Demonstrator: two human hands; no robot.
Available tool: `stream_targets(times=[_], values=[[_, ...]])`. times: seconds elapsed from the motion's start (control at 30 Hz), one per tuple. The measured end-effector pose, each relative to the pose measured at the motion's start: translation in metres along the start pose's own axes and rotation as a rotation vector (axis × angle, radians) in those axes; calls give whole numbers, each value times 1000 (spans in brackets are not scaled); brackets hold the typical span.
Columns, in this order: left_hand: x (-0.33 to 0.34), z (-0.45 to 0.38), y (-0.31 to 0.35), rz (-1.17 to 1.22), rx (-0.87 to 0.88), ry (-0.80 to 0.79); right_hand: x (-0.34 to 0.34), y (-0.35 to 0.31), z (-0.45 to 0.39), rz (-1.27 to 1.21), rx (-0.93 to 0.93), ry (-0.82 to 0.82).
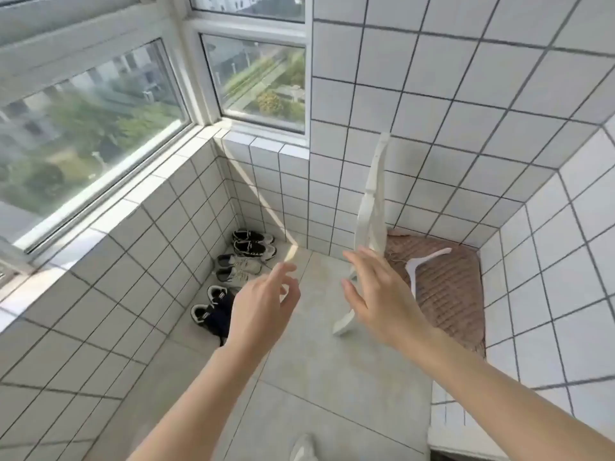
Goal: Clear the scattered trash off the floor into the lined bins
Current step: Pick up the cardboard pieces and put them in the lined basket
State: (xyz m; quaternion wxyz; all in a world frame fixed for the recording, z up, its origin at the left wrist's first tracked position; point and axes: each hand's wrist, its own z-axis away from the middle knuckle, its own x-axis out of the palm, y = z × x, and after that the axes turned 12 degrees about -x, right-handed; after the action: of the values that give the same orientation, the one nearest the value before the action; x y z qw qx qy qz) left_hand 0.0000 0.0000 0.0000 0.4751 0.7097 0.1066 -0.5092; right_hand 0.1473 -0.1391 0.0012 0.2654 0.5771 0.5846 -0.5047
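Lining the foot of the tiled wall under the window [90,104] are three pairs of shoes [233,271], sitting on the floor [332,377] in the corner. Reaching forward over that floor, the left hand [263,304] is hanging with fingers spread and holding nothing, while the right hand [379,294] is also spreading its fingers, empty. Just beyond the right hand a white plastic hanger [369,214] is standing tall and blurred, and another white hanger [422,264] is lying on the brown mat [449,294] in the right corner.
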Motion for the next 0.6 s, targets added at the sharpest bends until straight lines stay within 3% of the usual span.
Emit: stream_targets(times=[0.13, 0.6], values=[[15, 72, -35, 16, -279, -12, 26, -24, 37, -103, -78, -154], [30, 318, -97, 114, -881, 198, 81, -108, 162, -315, -296, -468]])
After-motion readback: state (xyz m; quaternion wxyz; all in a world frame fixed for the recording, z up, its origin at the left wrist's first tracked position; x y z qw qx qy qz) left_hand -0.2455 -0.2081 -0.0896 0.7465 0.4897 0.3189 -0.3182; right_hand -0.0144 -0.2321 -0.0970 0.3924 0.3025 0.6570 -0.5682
